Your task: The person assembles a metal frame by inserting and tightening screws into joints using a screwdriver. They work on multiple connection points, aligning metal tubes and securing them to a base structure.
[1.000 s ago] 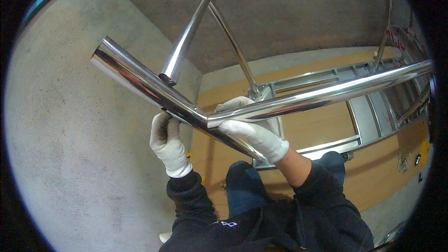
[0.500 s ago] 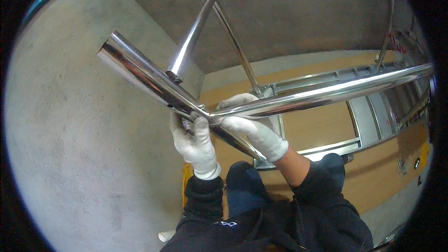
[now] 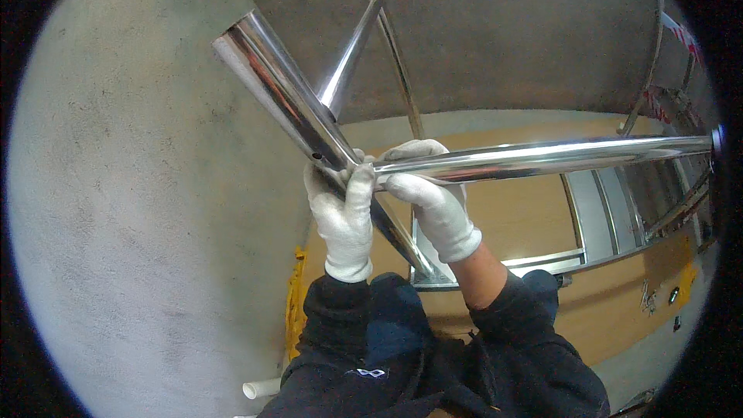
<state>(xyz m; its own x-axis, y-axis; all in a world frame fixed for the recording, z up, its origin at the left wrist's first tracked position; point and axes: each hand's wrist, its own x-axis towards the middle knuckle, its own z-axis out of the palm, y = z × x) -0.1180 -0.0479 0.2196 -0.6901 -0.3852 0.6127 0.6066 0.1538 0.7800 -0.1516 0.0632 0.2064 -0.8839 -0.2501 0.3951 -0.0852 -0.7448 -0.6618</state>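
Note:
A shiny metal post (image 3: 282, 89) rises toward me at left, its lower end on the metal frame below. My left hand (image 3: 344, 217), in a white glove, is closed around the post just under a small hole in its side. From this spot a long polished tube (image 3: 542, 161) runs off to the right. My right hand (image 3: 433, 201), gloved too, wraps around that tube close to its left end. The joint between tube and post is partly covered by my fingers. A shorter crossbar (image 3: 356, 50) links the post with a farther post (image 3: 392, 39).
Below the tube, a ladder-like metal frame (image 3: 534, 263) lies over tan board (image 3: 511, 217). A plastered wall (image 3: 155, 209) stands close at left. Small metal parts (image 3: 647, 298) lie at right, beside yellow material (image 3: 686, 282). A white pipe (image 3: 261, 388) shows at lower left.
The post, tube and both hands appear farther up, with the post steeper and shifted right in view. The walls have shifted too, so my head has moved. Both hands keep their holds.

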